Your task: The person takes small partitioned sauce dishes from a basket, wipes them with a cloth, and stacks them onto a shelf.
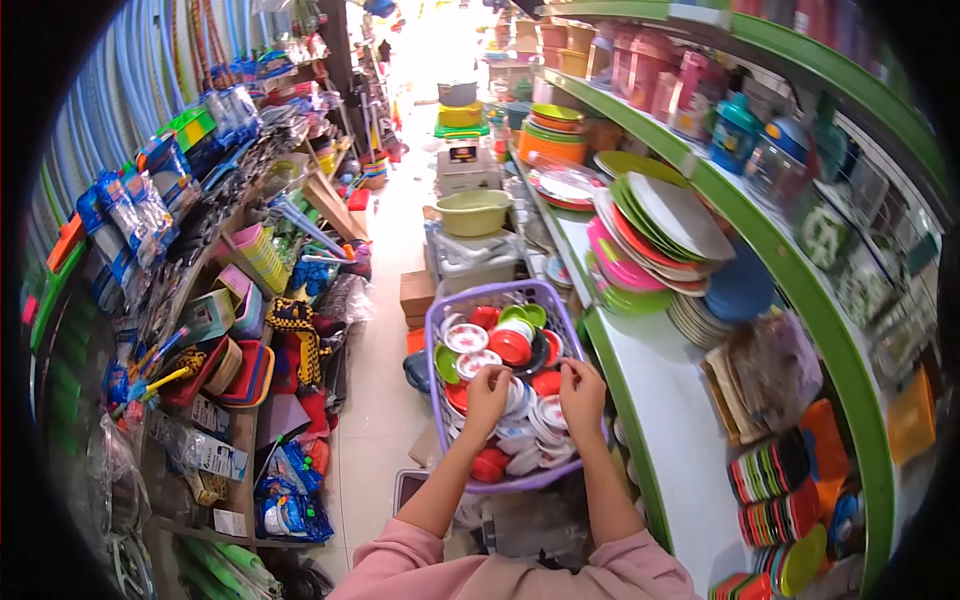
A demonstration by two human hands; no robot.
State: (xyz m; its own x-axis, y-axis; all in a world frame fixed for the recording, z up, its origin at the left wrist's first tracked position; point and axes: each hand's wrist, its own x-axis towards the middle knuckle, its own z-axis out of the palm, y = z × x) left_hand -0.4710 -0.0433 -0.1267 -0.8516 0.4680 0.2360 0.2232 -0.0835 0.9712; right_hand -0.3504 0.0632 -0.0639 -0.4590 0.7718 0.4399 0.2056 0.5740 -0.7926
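Observation:
A purple basket [436,395] holds many small dishes and lids in white, red, green and black. Over its left part is my left hand [487,397], fingers bent together near a white patterned dish [475,364]; what they hold, if anything, is too small to tell. My right hand [582,393] hovers over the basket's right side, thumb and fingertips pinched close by a red dish [547,382]. Anything between those fingertips cannot be made out. The two hands are apart. A red bowl [510,347] lies between and beyond them.
Green-edged shelves [640,480] on the right carry stacked plates [670,225], bottles and bowls. Behind the basket stands a pale green basin [473,212] on containers. Packed goods, brushes and trays [245,375] fill the left side, beside a tiled aisle [375,400].

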